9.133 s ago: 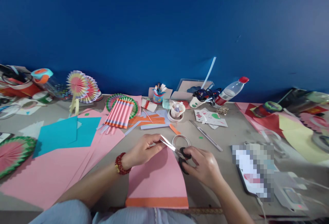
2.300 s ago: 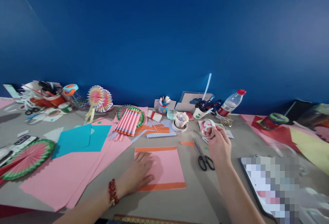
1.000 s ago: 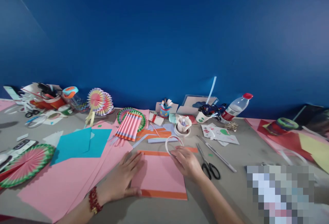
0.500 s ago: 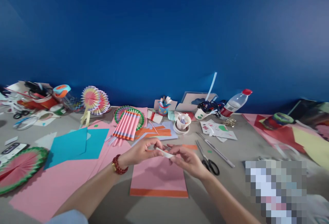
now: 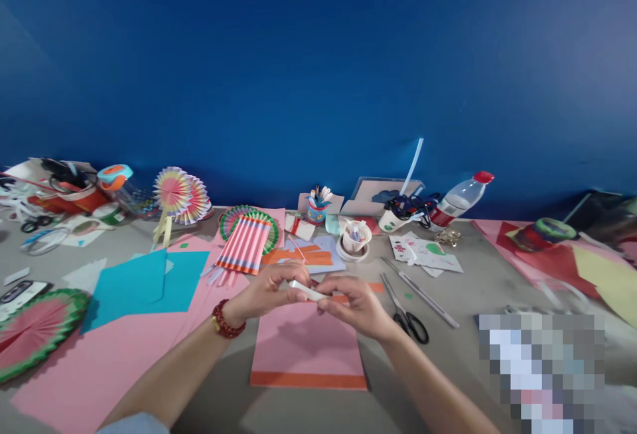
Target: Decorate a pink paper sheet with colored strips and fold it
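Observation:
Fingers of my left hand and my right hand pinch a small white strip between them, one hand at each end. What the strip is exactly I cannot make out; the fingertips hide part of it. Below the hands lies a pink sheet of paper with an orange band along its near edge. Black-handled scissors rest just right of my right hand. A silver pen-like tool lies beyond them.
Blue-green sheets and a large pink sheet spread to the left. A pleated pink-striped paper lies on round fans farther back. A white cup and a leaning bottle stand near the blue wall.
Both hands have shifted slightly left with the white strip, and my right hand has drawn a little closer to my left. The view has moved slightly.

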Demonstrator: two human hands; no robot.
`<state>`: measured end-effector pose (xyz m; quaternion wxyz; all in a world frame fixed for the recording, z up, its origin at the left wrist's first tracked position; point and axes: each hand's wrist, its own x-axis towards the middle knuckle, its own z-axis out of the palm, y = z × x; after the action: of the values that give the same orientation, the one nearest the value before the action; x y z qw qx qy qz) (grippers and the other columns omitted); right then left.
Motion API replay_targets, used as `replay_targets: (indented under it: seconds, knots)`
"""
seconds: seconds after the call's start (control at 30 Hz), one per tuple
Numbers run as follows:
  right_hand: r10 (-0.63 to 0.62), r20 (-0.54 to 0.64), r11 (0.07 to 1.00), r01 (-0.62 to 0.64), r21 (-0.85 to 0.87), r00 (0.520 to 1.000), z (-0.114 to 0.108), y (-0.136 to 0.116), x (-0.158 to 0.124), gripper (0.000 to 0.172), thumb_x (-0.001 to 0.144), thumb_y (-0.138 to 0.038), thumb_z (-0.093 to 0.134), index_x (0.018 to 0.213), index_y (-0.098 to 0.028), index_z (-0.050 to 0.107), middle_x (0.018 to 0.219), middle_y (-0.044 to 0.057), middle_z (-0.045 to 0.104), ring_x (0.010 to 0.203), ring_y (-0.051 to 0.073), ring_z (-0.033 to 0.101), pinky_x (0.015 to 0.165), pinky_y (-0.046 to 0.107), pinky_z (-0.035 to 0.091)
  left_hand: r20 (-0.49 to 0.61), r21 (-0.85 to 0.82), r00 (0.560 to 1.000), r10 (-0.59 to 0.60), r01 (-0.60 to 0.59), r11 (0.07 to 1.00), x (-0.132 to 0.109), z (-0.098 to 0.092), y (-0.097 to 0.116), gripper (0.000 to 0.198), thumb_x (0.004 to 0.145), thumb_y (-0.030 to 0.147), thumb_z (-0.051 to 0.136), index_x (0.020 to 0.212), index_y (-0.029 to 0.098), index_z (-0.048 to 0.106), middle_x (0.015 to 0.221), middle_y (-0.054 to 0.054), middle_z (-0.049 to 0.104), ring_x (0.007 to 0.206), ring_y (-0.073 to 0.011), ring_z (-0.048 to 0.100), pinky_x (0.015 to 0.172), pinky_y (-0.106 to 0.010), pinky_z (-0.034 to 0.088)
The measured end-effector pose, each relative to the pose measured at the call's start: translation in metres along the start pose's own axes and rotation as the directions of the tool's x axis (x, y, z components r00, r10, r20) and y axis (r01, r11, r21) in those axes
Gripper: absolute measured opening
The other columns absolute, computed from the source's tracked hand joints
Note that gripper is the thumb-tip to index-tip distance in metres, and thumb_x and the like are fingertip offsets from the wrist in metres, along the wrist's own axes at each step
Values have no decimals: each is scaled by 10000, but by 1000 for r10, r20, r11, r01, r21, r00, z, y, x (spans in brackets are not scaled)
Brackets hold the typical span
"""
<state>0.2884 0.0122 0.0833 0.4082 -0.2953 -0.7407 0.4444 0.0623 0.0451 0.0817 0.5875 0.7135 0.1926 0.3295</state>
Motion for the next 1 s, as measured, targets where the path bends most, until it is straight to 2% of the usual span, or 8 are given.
replay_targets:
  seconds: [0.2, 0.3, 0.4, 0.5, 0.6, 0.7, 0.83, 1.0]
  knots:
    - [-42, 67, 990, 33, 136, 997, -8, 4, -1, 268, 889, -439, 647, 817, -187, 701, 803, 55, 665, 835, 184, 610, 884, 365, 487, -105, -357, 990, -91, 48, 933, -1, 8, -19, 520, 794, 654, 630, 651, 178, 476, 865, -85, 569, 951, -269, 597, 839, -430, 490]
    - [34, 65, 996, -39, 78, 997, -7, 7, -3, 295, 900, -445, 628, 762, -189, 679, 724, 28, 644, 765, 164, 598, 902, 361, 481, -53, -247, 994, -95, 79, 966, 1, 8, -14, 440, 840, 590, 617, 738, 167, 549, 959, -107, 606, 1013, -280, 588, 905, -442, 465]
    - [92, -7, 996, -92, 5, 996, -5, 8, -3, 270, 893, -430, 640, 775, -189, 675, 706, 19, 627, 718, 148, 572, 798, 301, 492, -21, -50, 1000, -8, 7, 999, 1, 8, -6, 306, 878, 457, 646, 828, 159, 601, 904, -69, 608, 918, -210, 565, 885, -367, 446]
    - [52, 18, 997, -53, 62, 999, -6, 7, -2, 282, 871, -442, 666, 759, -183, 652, 698, 7, 605, 675, 131, 549, 707, 262, 472, -94, -174, 996, 14, -30, 984, 0, 12, -7, 330, 890, 445, 630, 740, 167, 533, 796, -35, 539, 796, -168, 529, 792, -324, 447]
    - [13, 107, 994, -24, 104, 994, -9, 5, 1, 287, 900, -428, 632, 769, -172, 648, 750, 20, 617, 731, 137, 567, 729, 263, 458, -162, -371, 987, -18, -44, 928, 0, 15, -12, 384, 855, 479, 634, 685, 179, 465, 823, -57, 526, 879, -215, 548, 834, -382, 455]
    - [25, 164, 990, -47, 134, 986, -9, 6, 1, 269, 915, -401, 615, 785, -167, 635, 734, 11, 607, 707, 124, 542, 704, 251, 437, -117, -340, 992, -53, 10, 941, 1, 14, -12, 336, 868, 444, 609, 707, 171, 498, 896, -84, 558, 951, -243, 550, 869, -401, 442]
    - [91, 101, 986, -104, 130, 991, -8, 10, 0, 266, 902, -415, 629, 824, -161, 648, 692, -8, 576, 642, 106, 484, 636, 227, 395, -62, -154, 997, -46, 36, 987, 0, 13, -10, 278, 912, 390, 604, 773, 155, 545, 855, -45, 536, 839, -176, 519, 800, -321, 422]
    - [66, 186, 929, -129, 347, 980, -13, 10, 1, 432, 865, -578, 605, 955, -156, 634, 757, 28, 613, 717, 157, 549, 703, 279, 434, -124, -318, 991, -54, 12, 948, -1, 11, -18, 296, 932, 401, 575, 765, 164, 516, 880, -50, 527, 900, -195, 524, 866, -359, 423]
